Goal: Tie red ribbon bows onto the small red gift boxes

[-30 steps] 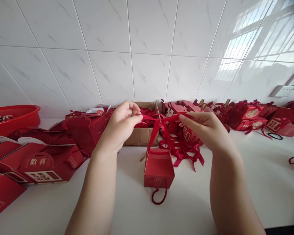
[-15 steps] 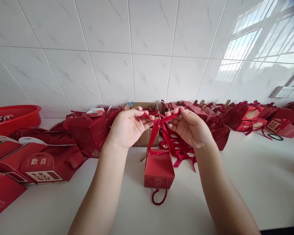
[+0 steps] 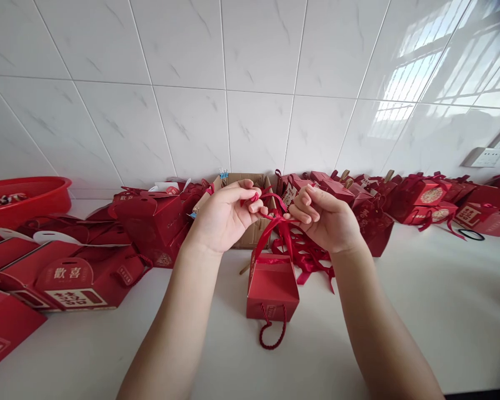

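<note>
A small red gift box stands on the white table between my forearms, with a dark red cord handle hanging from its near side. From its top, a red ribbon rises to a crossing between my hands. My left hand pinches one part of the ribbon between thumb and fingers. My right hand is curled, and its lower fingertips hold the ribbon close to the crossing. Fingers partly hide where the ribbon is gripped.
Behind the hands stand an open cardboard box and a heap of loose red ribbons. Red gift boxes crowd the left, and more boxes line the tiled wall at right. A red basin sits far left.
The ribbon stretch that lay along my right thumb and forefinger has gone from there. The crossing sits slightly lower, with the right fingertips beside it. The gift box stays put.
</note>
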A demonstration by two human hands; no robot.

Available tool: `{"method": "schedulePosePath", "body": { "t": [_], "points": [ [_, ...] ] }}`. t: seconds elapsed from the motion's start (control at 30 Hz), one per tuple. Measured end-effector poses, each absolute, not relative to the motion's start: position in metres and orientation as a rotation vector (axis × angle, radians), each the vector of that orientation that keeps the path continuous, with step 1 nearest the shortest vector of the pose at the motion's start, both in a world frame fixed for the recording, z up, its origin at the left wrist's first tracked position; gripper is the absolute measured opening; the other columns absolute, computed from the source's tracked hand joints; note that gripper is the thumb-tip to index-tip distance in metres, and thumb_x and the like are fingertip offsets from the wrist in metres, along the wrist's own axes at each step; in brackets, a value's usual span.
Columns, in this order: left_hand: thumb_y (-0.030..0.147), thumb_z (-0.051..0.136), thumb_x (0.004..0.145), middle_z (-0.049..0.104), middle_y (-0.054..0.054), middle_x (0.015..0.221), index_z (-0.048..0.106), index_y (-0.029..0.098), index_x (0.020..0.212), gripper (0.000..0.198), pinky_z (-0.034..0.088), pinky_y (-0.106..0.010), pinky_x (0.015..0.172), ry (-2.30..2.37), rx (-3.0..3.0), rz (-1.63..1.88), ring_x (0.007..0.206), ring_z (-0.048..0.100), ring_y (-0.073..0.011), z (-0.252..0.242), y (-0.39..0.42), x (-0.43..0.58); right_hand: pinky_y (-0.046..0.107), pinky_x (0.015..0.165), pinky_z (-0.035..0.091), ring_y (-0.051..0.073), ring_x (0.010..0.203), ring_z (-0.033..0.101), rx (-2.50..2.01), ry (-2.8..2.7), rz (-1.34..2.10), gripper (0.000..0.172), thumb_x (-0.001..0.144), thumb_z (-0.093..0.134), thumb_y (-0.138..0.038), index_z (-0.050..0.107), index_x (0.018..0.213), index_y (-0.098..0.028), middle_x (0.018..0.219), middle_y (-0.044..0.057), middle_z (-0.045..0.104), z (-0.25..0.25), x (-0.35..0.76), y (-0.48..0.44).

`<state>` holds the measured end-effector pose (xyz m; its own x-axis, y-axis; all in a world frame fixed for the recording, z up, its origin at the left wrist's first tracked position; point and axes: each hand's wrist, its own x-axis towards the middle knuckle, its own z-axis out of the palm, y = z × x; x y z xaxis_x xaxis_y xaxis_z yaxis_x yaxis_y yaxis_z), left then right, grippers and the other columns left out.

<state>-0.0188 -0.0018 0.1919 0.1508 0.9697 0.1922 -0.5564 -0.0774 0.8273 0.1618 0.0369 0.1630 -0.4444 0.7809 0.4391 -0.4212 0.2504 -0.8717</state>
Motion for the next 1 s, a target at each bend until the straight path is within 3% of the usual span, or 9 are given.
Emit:
{"method": "schedulePosePath", "body": {
  "t": [0.2, 0.5, 0.63, 0.77, 0.87, 1.0],
  "points": [
    [0.003, 0.05, 0.069, 0.042, 0.004, 0.06, 0.051, 0.015, 0.072, 0.013, 0.032, -0.018, 0.048, 0.592, 0.924, 1.374, 0.048, 0.037, -0.003, 0.193, 0.0, -0.021, 0.026, 0.052, 0.04, 0.009, 0.045, 0.021, -0.363, -1.447, 1.54, 0.025, 0.087, 0.048, -0.033, 0.043, 0.066, -0.021, 0.052, -0.007, 0.018, 0.165, 0.164, 0.036],
    [0.006, 0.05, 0.068, 0.046, 0.003, 0.066, 0.049, 0.016, 0.075, 0.013, 0.022, -0.018, 0.043, 0.803, 1.171, 1.427, 0.046, 0.037, -0.0033, 0.192, -0.002, -0.021, 0.019, 0.039, 0.013, 0.005, 0.042, 0.014, -0.398, -1.499, 1.672, 0.025, 0.085, 0.054, -0.036, 0.047, 0.069, -0.018, 0.052, -0.008, 0.022, 0.165, 0.172, 0.036],
    [0.008, 0.047, 0.073, 0.056, 0.003, 0.069, 0.049, 0.019, 0.08, 0.013, 0.021, -0.019, 0.043, 1.159, 1.466, 1.419, 0.042, 0.031, -0.0038, 0.19, -0.006, -0.022, 0.019, 0.04, 0.014, 0.004, 0.042, 0.02, -0.524, -1.617, 1.611, 0.027, 0.086, 0.055, -0.039, 0.049, 0.072, -0.017, 0.052, -0.007, 0.03, 0.166, 0.175, 0.034],
    [0.027, 0.052, 0.08, 0.065, 0.0, 0.074, 0.054, 0.022, 0.086, 0.008, 0.028, -0.021, 0.045, 1.436, 1.766, 1.178, 0.046, 0.04, -0.0078, 0.183, -0.009, -0.026, 0.019, 0.039, 0.015, 0.004, 0.042, 0.022, -0.709, -1.807, 1.474, 0.035, 0.088, 0.053, -0.045, 0.048, 0.069, -0.016, 0.055, -0.005, 0.039, 0.166, 0.178, 0.03],
    [0.041, 0.055, 0.079, 0.067, -0.001, 0.076, 0.057, 0.023, 0.087, 0.02, 0.028, -0.022, 0.042, 1.511, 1.941, 1.01, 0.046, 0.045, -0.01, 0.178, -0.011, -0.03, 0.019, 0.039, 0.017, 0.003, 0.044, 0.025, -0.8, -1.939, 1.364, 0.037, 0.09, 0.049, -0.048, 0.05, 0.071, -0.015, 0.06, -0.004, 0.041, 0.167, 0.179, 0.027],
    [0.045, 0.055, 0.078, 0.061, 0.0, 0.068, 0.058, 0.023, 0.082, 0.022, 0.027, -0.023, 0.04, 1.634, 2.102, 0.834, 0.042, 0.041, -0.0101, 0.175, -0.014, -0.031, 0.019, 0.039, 0.02, 0.004, 0.045, 0.026, -0.868, -2.074, 1.216, 0.037, 0.091, 0.047, -0.046, 0.052, 0.07, -0.015, 0.057, -0.005, 0.038, 0.169, 0.181, 0.022]
  ]
}}
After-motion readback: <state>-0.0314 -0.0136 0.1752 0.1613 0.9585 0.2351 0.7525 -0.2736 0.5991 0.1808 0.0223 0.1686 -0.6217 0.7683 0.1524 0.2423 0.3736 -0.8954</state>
